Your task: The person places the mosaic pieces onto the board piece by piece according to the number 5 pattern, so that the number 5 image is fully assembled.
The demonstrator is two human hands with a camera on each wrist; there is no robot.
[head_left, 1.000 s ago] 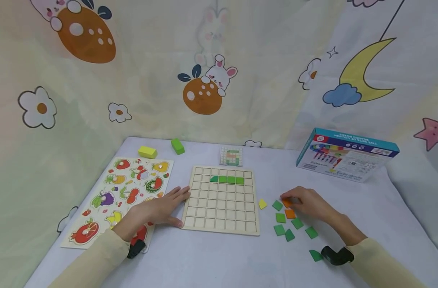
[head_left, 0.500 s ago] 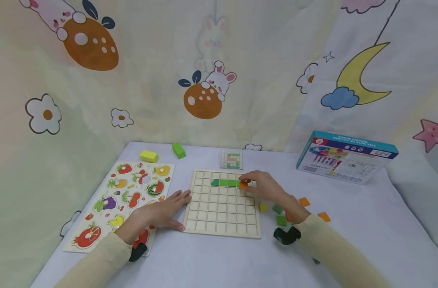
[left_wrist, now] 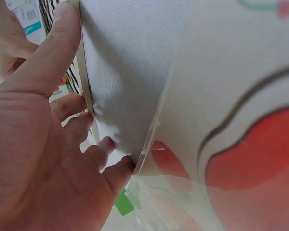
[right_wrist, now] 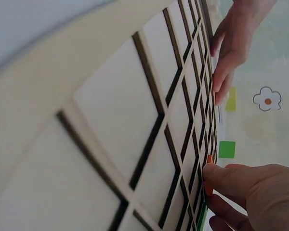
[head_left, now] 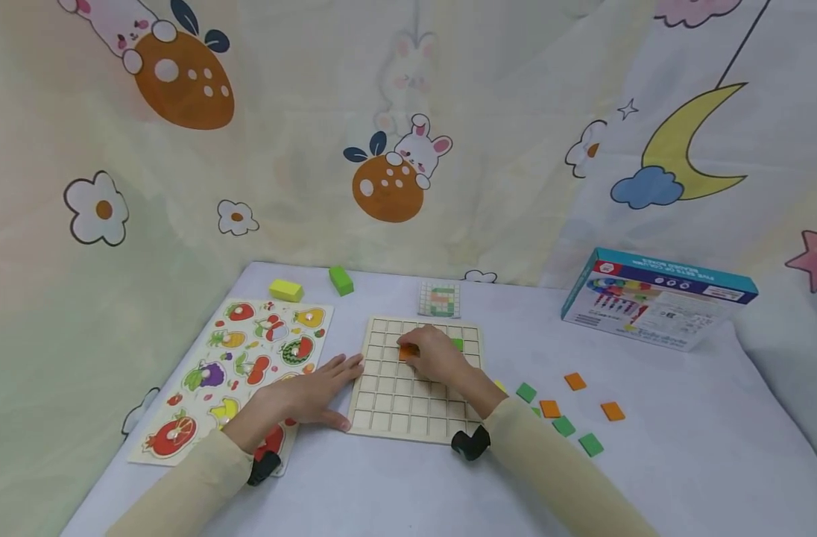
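Loose tiles [head_left: 591, 444] lie on the counter [head_left: 382, 492] at lower right. Near centre, the left hand [head_left: 308, 395], fingers extended, touches the left edge of the grid board [head_left: 402, 410]; the right hand [head_left: 438, 358] pinches an orange tile [head_left: 407, 353] at the board's upper part (a green tile [head_left: 458, 344] shows to its right). Farther back lies a patterned card [head_left: 439, 299].

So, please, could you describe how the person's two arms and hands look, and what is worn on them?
The left hand and right hand wear no gloves. The left sleeve and right sleeve are long, pale beige and without visible markings. A small black device shows at each cuff, left and right, probably the wrist camera. I see no cables.
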